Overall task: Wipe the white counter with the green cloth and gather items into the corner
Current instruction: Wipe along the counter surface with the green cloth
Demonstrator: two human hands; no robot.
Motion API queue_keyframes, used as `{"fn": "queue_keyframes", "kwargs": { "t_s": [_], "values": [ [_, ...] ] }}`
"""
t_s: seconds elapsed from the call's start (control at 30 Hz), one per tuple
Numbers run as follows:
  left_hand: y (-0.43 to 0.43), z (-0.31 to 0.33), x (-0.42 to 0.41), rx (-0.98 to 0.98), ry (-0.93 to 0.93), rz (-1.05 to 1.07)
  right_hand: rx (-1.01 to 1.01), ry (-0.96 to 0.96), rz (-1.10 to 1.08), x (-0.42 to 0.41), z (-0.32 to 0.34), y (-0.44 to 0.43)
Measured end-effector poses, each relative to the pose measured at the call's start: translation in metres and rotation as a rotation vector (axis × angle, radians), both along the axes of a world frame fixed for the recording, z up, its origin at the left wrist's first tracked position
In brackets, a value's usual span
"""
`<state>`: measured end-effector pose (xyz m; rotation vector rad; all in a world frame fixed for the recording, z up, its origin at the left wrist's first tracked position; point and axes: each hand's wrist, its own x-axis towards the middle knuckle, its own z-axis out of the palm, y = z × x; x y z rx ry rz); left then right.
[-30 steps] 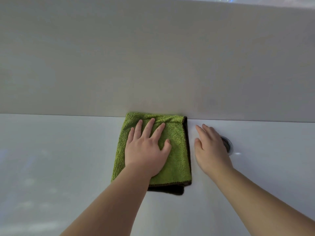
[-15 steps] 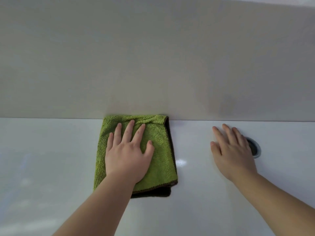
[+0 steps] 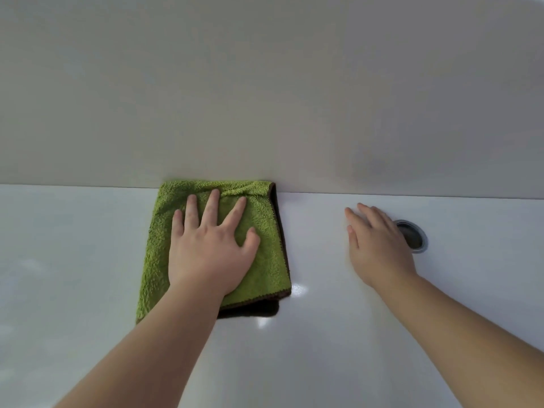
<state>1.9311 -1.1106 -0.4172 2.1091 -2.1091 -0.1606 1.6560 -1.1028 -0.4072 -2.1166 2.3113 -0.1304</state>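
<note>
Edges: the folded green cloth (image 3: 265, 260) lies with its far edge against the grey wall (image 3: 265, 98); a dark brown layer shows along its right and near edges.
Room: the white counter (image 3: 88, 260) runs left of the cloth, right of it and toward me.
Left hand (image 3: 212, 251): flat on the cloth, fingers straight and spread, pressing, gripping nothing.
Right hand (image 3: 379, 248): right of the cloth, apart from it, fingers straight, low over the counter, holding nothing.
Around: a round metal ring (image 3: 416, 238) set in the counter, right of the cloth, partly under my right hand.
</note>
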Motion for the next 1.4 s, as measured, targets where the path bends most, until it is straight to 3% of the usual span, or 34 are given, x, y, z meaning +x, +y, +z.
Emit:
{"fn": "queue_keyframes", "kwargs": {
  "t_s": [0.07,0.17,0.3,0.93,1.4],
  "values": [
    [0.004,0.000,0.000,0.000,0.003,-0.010,-0.049,-0.014,0.080,0.012,0.000,0.002],
    [0.014,-0.001,0.000,0.014,-0.002,-0.025,-0.012,-0.188,0.079,0.035,-0.006,0.012],
    [0.045,-0.003,-0.002,0.009,0.009,-0.030,0.023,-0.079,0.089,0.042,-0.012,0.015],
    [0.249,0.001,0.006,-0.026,0.083,-0.007,0.010,-0.067,0.117,0.051,-0.008,0.019],
    [0.286,0.001,0.004,-0.050,0.079,0.002,0.039,-0.069,0.082,0.053,-0.005,0.024]
  ]
}}
